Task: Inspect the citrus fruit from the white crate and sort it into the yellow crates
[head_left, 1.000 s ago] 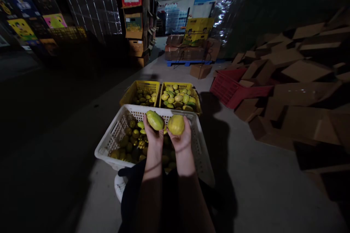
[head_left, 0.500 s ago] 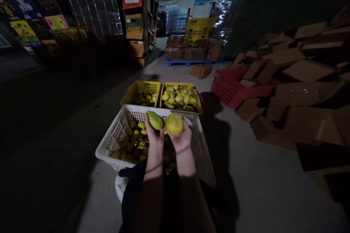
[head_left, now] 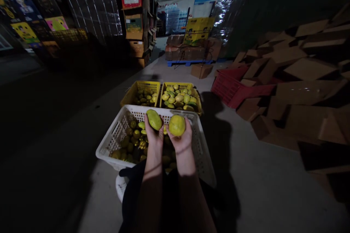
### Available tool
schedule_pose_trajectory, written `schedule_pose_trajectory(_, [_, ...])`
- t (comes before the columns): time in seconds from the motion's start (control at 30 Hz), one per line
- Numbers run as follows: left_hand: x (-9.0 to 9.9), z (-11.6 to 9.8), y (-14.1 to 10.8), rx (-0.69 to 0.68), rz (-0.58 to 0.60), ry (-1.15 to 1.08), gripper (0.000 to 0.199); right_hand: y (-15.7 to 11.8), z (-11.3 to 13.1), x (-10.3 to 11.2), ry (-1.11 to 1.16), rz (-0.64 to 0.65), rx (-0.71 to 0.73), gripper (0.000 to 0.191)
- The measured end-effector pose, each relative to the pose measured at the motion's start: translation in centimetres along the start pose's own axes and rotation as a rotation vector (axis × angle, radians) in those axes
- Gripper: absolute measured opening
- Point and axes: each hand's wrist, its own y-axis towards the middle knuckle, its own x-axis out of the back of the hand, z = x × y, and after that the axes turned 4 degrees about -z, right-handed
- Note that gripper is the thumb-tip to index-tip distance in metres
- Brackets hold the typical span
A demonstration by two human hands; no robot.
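Dim storage space, grey floor point(head_left: 262, 174); flattened and open cardboard boxes point(head_left: 300, 91) heaped to the right, a red crate point(head_left: 228, 89) at their near-left edge. Two yellow crates point(head_left: 128, 97) of fruit side by side, just beyond a white crate point(head_left: 116, 131) partly filled with fruit, much of it in shadow. Left hand point(head_left: 154, 139): grip closed around a green-yellow fruit point(head_left: 154, 119), oblong, tilted. Right hand point(head_left: 184, 140): grip cupped around a rounder yellow fruit point(head_left: 177, 125). Both fruits held over the white crate, near each other, apart.
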Motion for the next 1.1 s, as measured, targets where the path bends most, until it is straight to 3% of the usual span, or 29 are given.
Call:
schedule_pose_trajectory(0.17, [0.0,0.2,0.3,0.098,0.039,0.05,0.041,0.5,0.0,0.3,-0.039,-0.063,-0.113,0.031])
schedule_pose_trajectory(0.4, [0.3,0.3,0.1,-0.06,-0.003,0.064,0.028,0.1,0.0,0.2,-0.068,0.004,0.037,0.021])
schedule_pose_trajectory(0.6, [-0.1,0.2,0.1,0.094,0.041,0.066,0.039,0.4,0.0,0.3,-0.068,-0.041,-0.092,0.023])
schedule_pose_trajectory(0.7, [-0.2,0.2,0.0,0.054,-0.025,0.058,0.037,0.1,0.1,0.1,-0.049,-0.068,-0.052,0.022])
schedule_pose_trajectory(0.87, [0.0,0.1,0.0,-0.015,0.001,0.011,0.027,-0.7,0.2,-0.2,-0.022,-0.032,0.001,0.02])
schedule_pose_trajectory(1.0, [0.0,0.0,0.3,0.031,0.041,0.006,0.035,-0.3,0.1,0.0,-0.017,-0.075,-0.009,0.025])
schedule_pose_trajectory(1.1, [-0.2,0.0,0.1,0.062,0.008,0.024,0.035,0.2,-0.1,0.3,-0.028,-0.103,-0.003,0.025])
